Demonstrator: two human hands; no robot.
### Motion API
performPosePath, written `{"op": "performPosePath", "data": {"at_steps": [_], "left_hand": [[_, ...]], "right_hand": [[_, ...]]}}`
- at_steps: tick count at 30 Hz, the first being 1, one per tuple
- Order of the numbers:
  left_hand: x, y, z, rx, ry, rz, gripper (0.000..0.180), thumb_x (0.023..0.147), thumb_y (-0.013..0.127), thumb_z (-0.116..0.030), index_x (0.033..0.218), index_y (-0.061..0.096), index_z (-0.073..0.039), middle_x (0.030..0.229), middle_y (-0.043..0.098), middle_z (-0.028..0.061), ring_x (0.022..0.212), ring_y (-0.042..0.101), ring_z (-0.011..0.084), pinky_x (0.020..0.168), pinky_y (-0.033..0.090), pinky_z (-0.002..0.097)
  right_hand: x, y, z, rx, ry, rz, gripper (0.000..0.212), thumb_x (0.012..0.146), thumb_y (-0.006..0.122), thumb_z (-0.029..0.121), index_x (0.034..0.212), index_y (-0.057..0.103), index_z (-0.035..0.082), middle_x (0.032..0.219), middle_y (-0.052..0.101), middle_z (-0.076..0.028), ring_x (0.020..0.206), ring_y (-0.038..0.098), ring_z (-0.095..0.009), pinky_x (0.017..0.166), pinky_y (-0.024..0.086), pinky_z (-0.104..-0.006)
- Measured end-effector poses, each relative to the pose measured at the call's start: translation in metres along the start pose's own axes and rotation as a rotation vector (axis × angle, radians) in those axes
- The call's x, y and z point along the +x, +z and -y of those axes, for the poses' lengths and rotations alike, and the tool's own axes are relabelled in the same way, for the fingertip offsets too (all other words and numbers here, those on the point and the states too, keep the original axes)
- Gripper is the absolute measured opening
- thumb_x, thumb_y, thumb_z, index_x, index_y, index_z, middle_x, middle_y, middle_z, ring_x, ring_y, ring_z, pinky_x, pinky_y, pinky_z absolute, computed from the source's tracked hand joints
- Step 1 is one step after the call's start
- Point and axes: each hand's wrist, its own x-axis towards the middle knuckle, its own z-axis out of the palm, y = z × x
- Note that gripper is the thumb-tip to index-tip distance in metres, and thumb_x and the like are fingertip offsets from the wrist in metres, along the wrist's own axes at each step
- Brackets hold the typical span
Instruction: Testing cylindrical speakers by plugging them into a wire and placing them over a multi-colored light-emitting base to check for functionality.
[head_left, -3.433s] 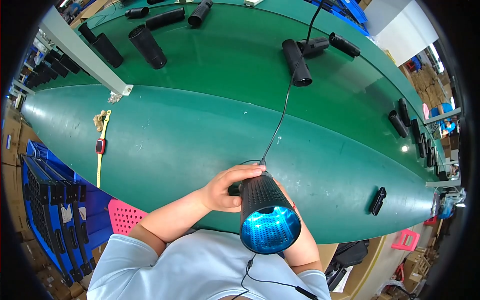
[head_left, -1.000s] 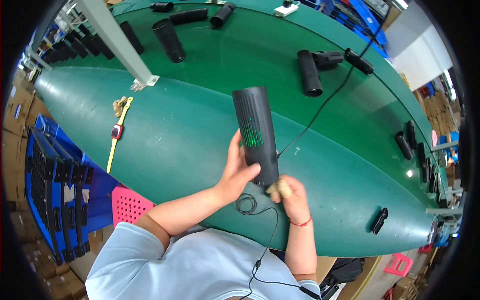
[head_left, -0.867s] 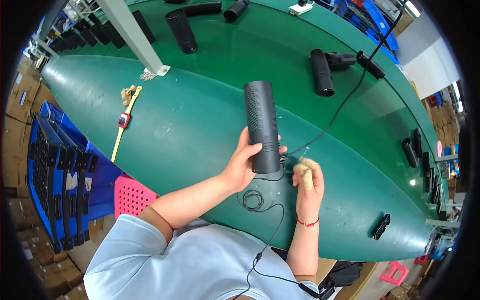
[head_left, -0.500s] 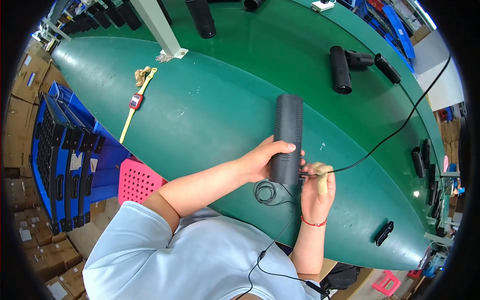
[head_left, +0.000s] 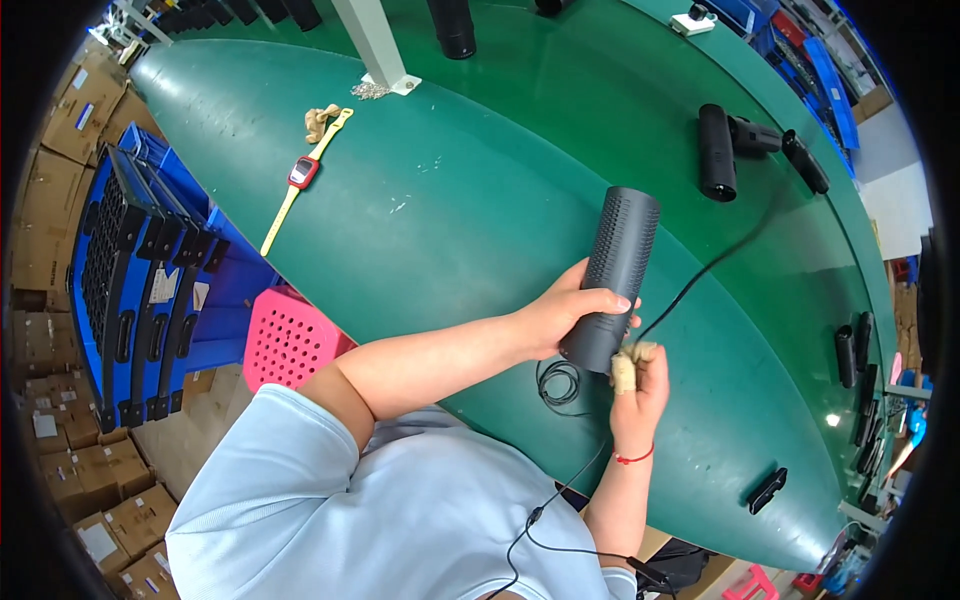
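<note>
My left hand [head_left: 570, 315] is wrapped round a black ribbed cylinder [head_left: 622, 245], thumb across its near side, holding it tilted above the green bench. Close to the cylinder's lower end is my right hand [head_left: 640, 385], fingers curled in with tan covers on some fingertips. A black cable [head_left: 690, 285] runs down from the upper right into these fingers; its end is hidden behind the hand and cylinder. Beneath the cylinder lies a coil of thin black wire [head_left: 557, 385] on the bench.
A yellow-strapped red watch [head_left: 302, 172] lies at left on the bench [head_left: 450, 260], near a metal post [head_left: 370, 45]. Several black cylinders [head_left: 716, 150] stand or lie on the far green surface. A small black part [head_left: 767, 490] sits at right. Blue crates [head_left: 150, 300] and a pink stool [head_left: 290, 340] flank the left edge.
The cylinder has tilted, its top leaning right. My right hand has curled in more, and the cable has swung to a steeper slant. The whole view has shifted slightly.
</note>
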Motion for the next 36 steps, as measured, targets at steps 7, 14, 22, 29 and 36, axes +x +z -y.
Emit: {"op": "performPosePath", "data": {"at_steps": [7, 14, 22, 29, 36], "left_hand": [[0.009, -0.03, -0.038, -0.376, -0.141, 0.04, 0.044, 0.072, 0.058, -0.016, 0.109, 0.039, 0.0, 0.089, 0.055, 0.0131, 0.073, 0.058, 0.0196, 0.064, 0.047, 0.0284], [0.051, -0.01, -0.109, 0.484, 0.519, -0.166, 0.051, 0.066, 0.066, -0.013, 0.109, 0.041, -0.001, 0.09, 0.055, 0.0129, 0.077, 0.058, 0.022, 0.07, 0.046, 0.0335], [0.178, -0.052, -0.17, 1.27, 0.735, -0.416, 0.064, 0.056, 0.076, -0.013, 0.111, 0.044, -0.001, 0.097, 0.058, 0.0145, 0.084, 0.058, 0.0271, 0.077, 0.045, 0.0342], [0.19, -0.075, -0.156, 1.125, 0.761, -0.687, 0.062, 0.06, 0.076, -0.016, 0.111, 0.043, -0.001, 0.097, 0.056, 0.0154, 0.085, 0.056, 0.0279, 0.078, 0.044, 0.035], [0.183, 0.0, -0.108, 1.147, 1.535, -0.817, 0.061, 0.068, 0.069, -0.017, 0.118, 0.037, -0.002, 0.121, 0.038, 0.0181, 0.111, 0.038, 0.0319, 0.096, 0.029, 0.0373]], "right_hand": [[0.017, -0.041, 0.017, 0.36, -0.183, -0.552, 0.006, 0.082, 0.048, 0.002, 0.08, 0.044, 0.006, 0.073, 0.048, -0.002, 0.06, 0.039, -0.008, 0.055, 0.033, -0.0183], [0.018, -0.03, 0.013, 0.239, 0.051, -0.432, 0.011, 0.083, 0.049, 0.005, 0.094, 0.053, 0.004, 0.075, 0.052, -0.002, 0.061, 0.042, -0.007, 0.056, 0.033, -0.0174], [0.014, -0.024, -0.003, 0.343, 0.091, -0.238, 0.012, 0.08, 0.052, 0.001, 0.092, 0.054, 0.003, 0.078, 0.056, -0.004, 0.067, 0.049, -0.008, 0.061, 0.038, -0.0174], [0.016, -0.027, 0.004, 0.251, 0.06, -0.273, 0.012, 0.076, 0.056, -0.002, 0.088, 0.056, 0.002, 0.071, 0.055, 0.0, 0.061, 0.044, -0.006, 0.057, 0.037, -0.0175], [0.013, -0.032, 0.009, 0.268, 0.038, -0.334, 0.012, 0.076, 0.056, -0.003, 0.087, 0.057, 0.002, 0.068, 0.054, 0.001, 0.058, 0.041, -0.006, 0.054, 0.035, -0.0181]]}}
